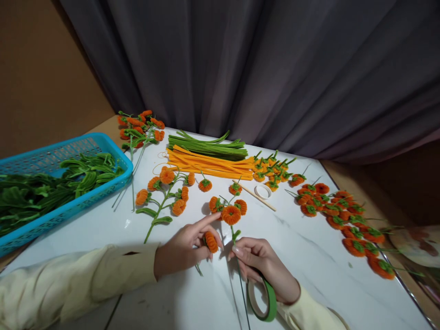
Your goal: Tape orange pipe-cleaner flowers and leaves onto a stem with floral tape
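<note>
My left hand [189,245] is closed around a small orange chenille flower [211,242] whose short green stem hangs below. Its index finger reaches out to the edge of a flower cluster [231,214] made of several orange blooms. Between thumb and fingers, my right hand [263,261] pinches the thin stem of that cluster, just under a small green leaf [236,235]. A roll of green floral tape [271,300] hangs at the right hand's lower fingers. One finished-looking flower branch [161,208] lies to the left of the cluster.
A blue basket [129,167] of green leaves stands at left. Green [206,146] and yellow chenille stems [209,163] lie at the back. Loose orange flowers [332,210] spread along the right. A wooden stick [256,196] and white ring [263,191] lie mid-table; a grey curtain [223,68] hangs behind.
</note>
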### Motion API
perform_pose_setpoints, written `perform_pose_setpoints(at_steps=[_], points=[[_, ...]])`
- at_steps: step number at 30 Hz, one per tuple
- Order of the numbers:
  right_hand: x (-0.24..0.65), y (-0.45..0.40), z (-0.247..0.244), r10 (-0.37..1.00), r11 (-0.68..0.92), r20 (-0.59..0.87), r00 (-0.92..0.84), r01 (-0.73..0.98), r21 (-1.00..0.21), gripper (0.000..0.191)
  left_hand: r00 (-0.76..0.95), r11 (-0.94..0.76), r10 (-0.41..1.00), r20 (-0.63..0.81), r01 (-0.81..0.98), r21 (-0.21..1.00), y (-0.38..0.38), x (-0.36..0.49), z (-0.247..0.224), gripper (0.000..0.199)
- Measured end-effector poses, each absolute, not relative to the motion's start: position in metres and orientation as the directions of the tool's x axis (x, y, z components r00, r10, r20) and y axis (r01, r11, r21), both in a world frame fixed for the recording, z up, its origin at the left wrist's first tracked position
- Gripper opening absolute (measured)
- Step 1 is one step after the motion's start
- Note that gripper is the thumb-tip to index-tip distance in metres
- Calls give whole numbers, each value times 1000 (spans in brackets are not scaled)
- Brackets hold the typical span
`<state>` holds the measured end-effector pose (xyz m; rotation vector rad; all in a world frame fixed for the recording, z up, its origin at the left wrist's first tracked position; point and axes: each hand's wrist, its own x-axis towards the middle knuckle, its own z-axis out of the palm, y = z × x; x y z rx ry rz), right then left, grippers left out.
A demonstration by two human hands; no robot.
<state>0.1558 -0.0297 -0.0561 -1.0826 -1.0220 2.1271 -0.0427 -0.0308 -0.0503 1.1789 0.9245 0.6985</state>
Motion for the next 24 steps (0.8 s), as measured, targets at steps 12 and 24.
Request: perform_pose_setpoints(at_steps=[12, 24], points=[[157, -28, -61, 729, -573, -390, -562, -191, -797, 29, 401, 106, 860, -316, 466, 878, -26, -47, -36, 43], [158, -26, -60, 727, -536, -325, -604, -204, -820, 30, 425, -234, 902, -76, 630, 740, -25, -52, 17, 24]])
